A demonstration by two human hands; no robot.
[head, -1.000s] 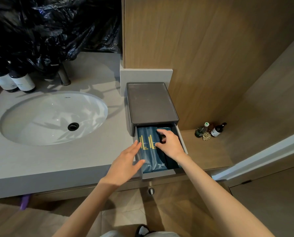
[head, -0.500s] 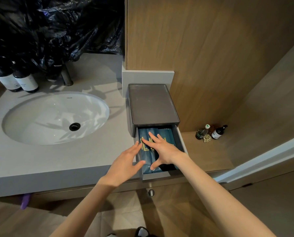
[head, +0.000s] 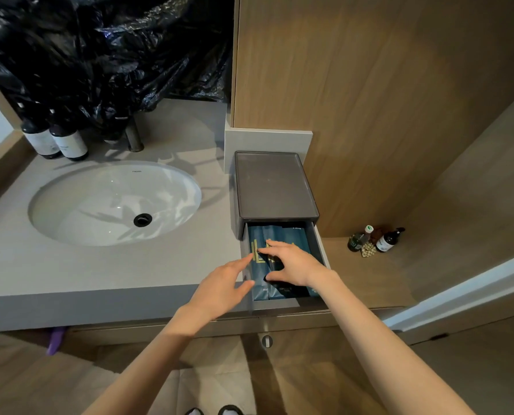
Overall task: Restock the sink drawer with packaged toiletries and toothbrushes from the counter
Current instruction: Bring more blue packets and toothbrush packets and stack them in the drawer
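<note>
A grey drawer box (head: 275,187) stands on the counter right of the sink, its drawer (head: 320,247) pulled out toward me. Dark blue toiletry packets (head: 275,235) with gold print lie side by side inside it. My right hand (head: 291,265) rests on top of the packets, fingers spread and thumb pressed on one near the drawer front. My left hand (head: 223,287) hovers flat at the drawer's left edge, fingertips touching the leftmost packet. Neither hand grips anything.
A white oval sink (head: 112,202) fills the grey counter (head: 100,271) to the left, with two dark labelled bottles (head: 55,139) and a tap (head: 134,136) behind it under black plastic sheeting (head: 106,49). Small bottles (head: 372,239) stand on the lower wooden shelf to the right.
My right hand has slid from the back of the packets toward the drawer front and spread its fingers over them. My left hand has stayed at the drawer's left edge.
</note>
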